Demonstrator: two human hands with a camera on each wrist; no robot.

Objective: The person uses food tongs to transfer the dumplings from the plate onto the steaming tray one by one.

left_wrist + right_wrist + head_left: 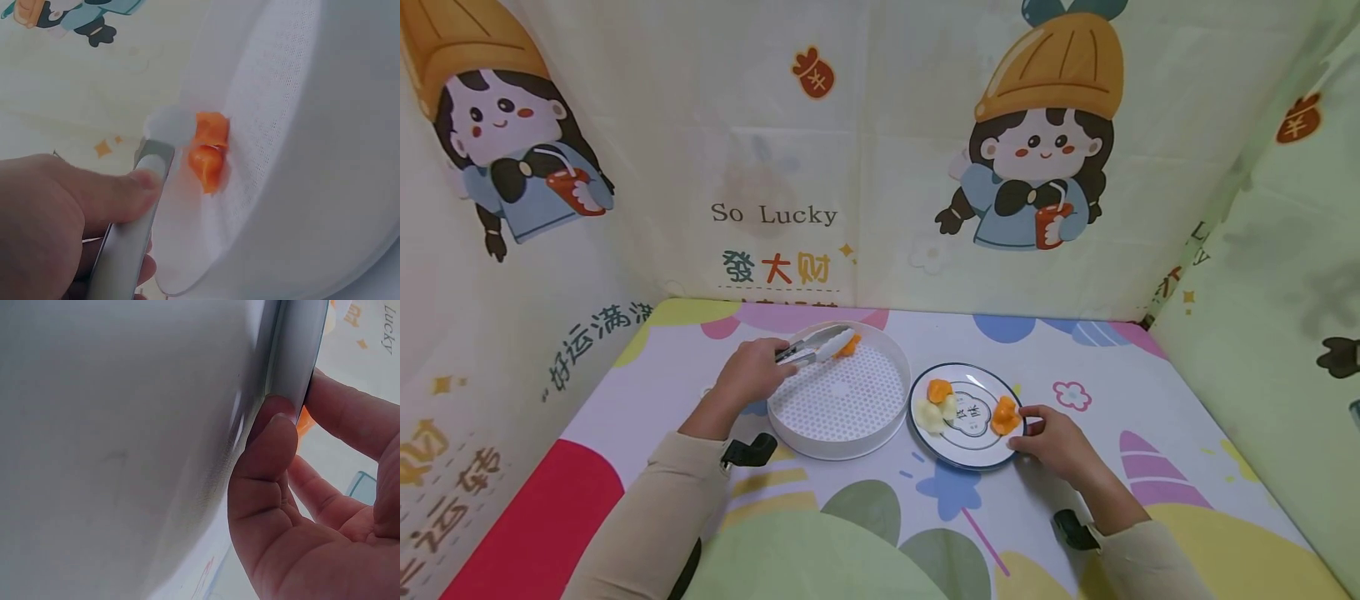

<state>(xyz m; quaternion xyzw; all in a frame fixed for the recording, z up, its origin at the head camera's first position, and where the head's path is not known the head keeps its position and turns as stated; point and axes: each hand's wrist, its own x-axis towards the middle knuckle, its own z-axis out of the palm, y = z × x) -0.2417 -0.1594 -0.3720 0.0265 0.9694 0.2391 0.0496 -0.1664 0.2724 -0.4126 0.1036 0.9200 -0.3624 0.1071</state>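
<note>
Sleeves (658, 500): two were cut off below.
Right hand (1052, 442): pinched the rim of one plate (966, 452).
Plate's load: two orange pieces (1005, 416) lay apart; pale food (931, 417) merged, hard to count.
Left hand (751, 371): gripped one pair of tongs (122, 250).
White tray (842, 442): one held orange food (848, 347), partly hidden by the tongs.

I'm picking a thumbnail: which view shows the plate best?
The head view: it shows the plate from above, nearly whole, the right hand covering a little of its edge. The right wrist view shows only part, close up; the left wrist view, none.
</note>
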